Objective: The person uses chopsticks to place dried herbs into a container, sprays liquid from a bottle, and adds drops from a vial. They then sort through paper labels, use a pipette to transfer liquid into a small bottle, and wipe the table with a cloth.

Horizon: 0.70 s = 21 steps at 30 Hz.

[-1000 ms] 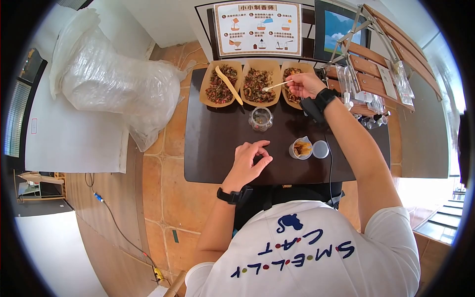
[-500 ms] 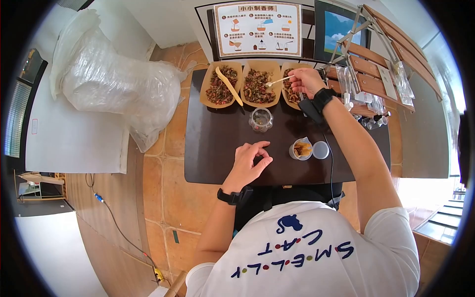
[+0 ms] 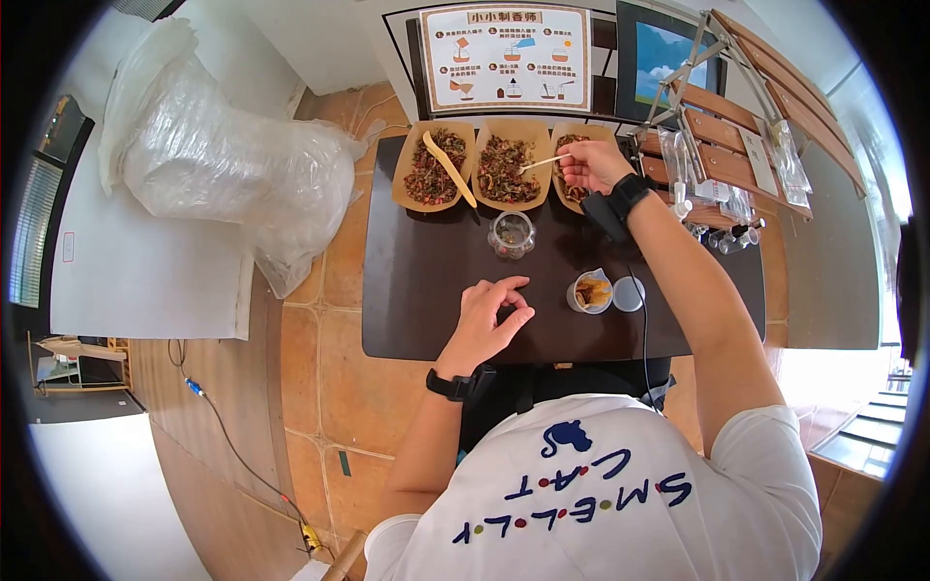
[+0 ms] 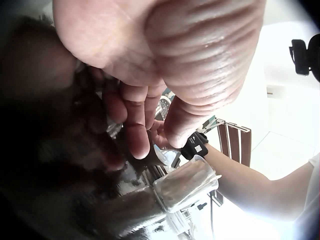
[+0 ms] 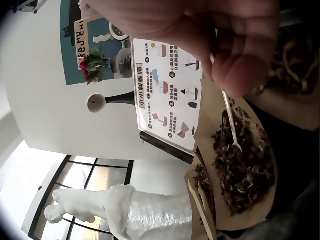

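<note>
My right hand (image 3: 593, 167) pinches the end of a thin pale spoon (image 5: 230, 120). The spoon's small tip lies in the dried flower and herb mix (image 5: 245, 175) filling the middle paper tray (image 3: 536, 140). My left hand (image 3: 492, 315) rests at the table's near side, fingers loosely bent and holding nothing. Between that hand and the trays stands a round clear jar (image 3: 511, 235) with a little mix inside. To the left hand's right is a plastic cup (image 3: 573, 298) of yellowish pieces, beside its round lid (image 3: 628, 293).
A left paper tray (image 3: 402, 184) bears a wooden knife-like tool (image 3: 449, 167); a right tray (image 3: 565, 136) sits partly under my right hand. Behind them stands an instruction sign (image 3: 505, 58). A wooden rack (image 3: 727, 145) and small glass bottles (image 3: 736, 238) are at the right.
My right hand has shifted slightly, and the spoon's tip has moved a little within the middle tray's mix. The left hand stays where it was.
</note>
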Each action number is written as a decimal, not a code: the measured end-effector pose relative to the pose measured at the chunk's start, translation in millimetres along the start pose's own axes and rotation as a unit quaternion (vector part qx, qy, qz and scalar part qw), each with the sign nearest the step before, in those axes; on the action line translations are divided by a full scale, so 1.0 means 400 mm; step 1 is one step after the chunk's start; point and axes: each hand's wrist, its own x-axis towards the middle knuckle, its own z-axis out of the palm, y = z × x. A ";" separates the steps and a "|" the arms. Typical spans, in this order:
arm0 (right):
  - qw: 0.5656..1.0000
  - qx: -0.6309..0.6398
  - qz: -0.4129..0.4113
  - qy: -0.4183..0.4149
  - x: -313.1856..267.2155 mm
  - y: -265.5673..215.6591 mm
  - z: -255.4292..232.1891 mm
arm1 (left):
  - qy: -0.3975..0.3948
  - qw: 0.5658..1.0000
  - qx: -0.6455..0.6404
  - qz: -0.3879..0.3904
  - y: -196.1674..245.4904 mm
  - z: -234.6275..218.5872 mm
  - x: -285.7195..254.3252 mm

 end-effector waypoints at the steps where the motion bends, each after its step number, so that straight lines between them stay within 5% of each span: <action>1: 1.000 0.004 0.009 -0.001 0.000 -0.001 -0.003 | 0.000 1.000 0.000 0.001 -0.001 0.000 0.000; 11: 0.998 0.045 0.035 -0.009 -0.011 0.002 -0.026 | -0.004 1.000 0.002 0.007 -0.013 0.002 0.000; 21: 0.992 0.025 -0.009 -0.120 -0.166 -0.043 -0.008 | 0.007 1.000 0.006 0.025 -0.011 0.004 0.000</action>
